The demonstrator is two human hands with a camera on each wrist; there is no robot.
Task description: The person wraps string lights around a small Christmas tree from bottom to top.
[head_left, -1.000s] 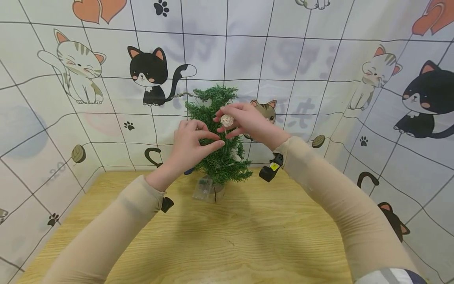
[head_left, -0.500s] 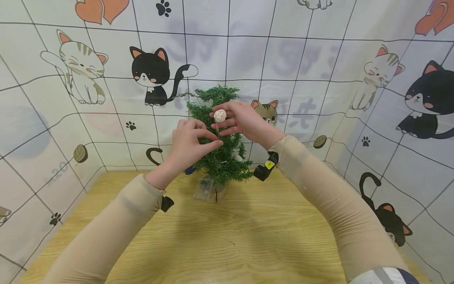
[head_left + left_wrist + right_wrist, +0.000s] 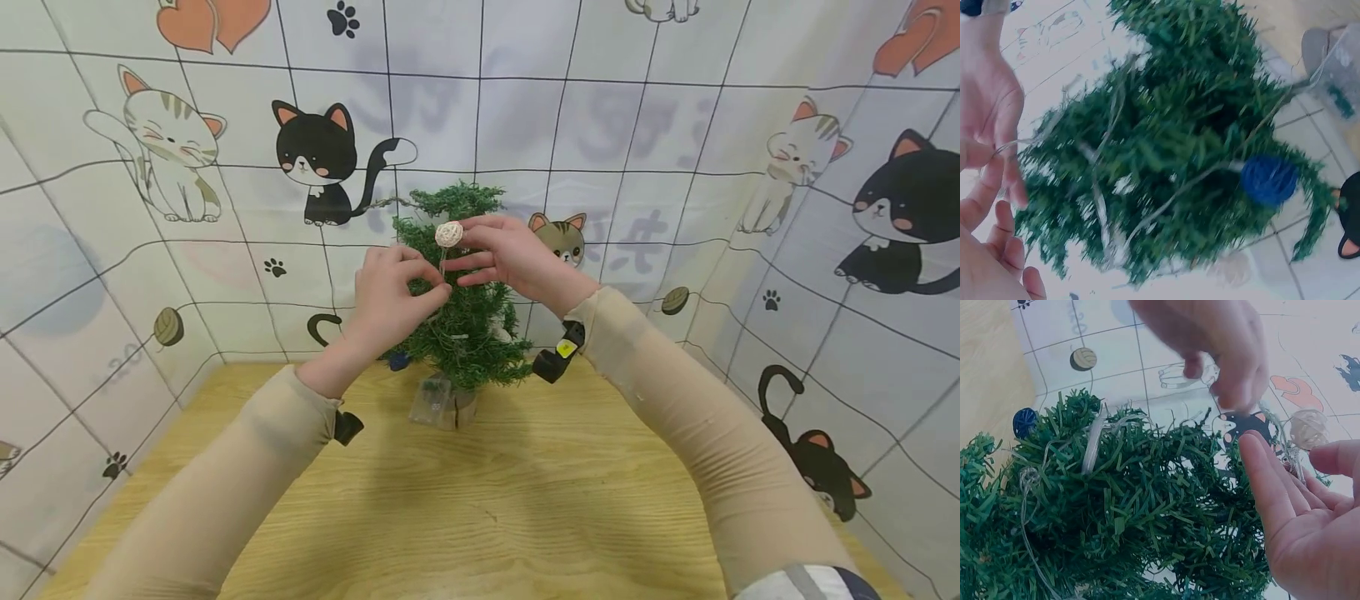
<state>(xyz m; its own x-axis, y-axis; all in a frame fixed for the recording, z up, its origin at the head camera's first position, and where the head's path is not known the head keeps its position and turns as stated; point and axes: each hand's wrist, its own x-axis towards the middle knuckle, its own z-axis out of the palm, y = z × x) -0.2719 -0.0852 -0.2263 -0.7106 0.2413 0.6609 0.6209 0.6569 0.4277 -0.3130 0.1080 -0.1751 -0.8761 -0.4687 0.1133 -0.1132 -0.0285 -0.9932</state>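
Observation:
A small green artificial tree (image 3: 480, 342) stands on the table, wound with a thin string-light wire (image 3: 1107, 125). My left hand (image 3: 393, 292) pinches the wire between thumb and index finger, left of the tree's middle. Above that pinch, a cream woven ball (image 3: 448, 234) on the same string sits beside the fingertips of my right hand (image 3: 517, 258). In the right wrist view the right fingers (image 3: 1272, 487) are extended and spread, with the wire running past them under the ball. A blue woven ball (image 3: 1269, 179) hangs at the tree's lower left.
A clear plastic packet (image 3: 431, 402) leans by the tree's pale base (image 3: 465, 408) on the wooden table (image 3: 480, 517). Close behind the tree hangs a white gridded cloth (image 3: 615, 125) printed with cats, and it runs along both sides.
The cream ball has moved left and slightly up, from in front of the right fingers to beside their tips. Both hands have shifted left, the left one still pinching the wire.

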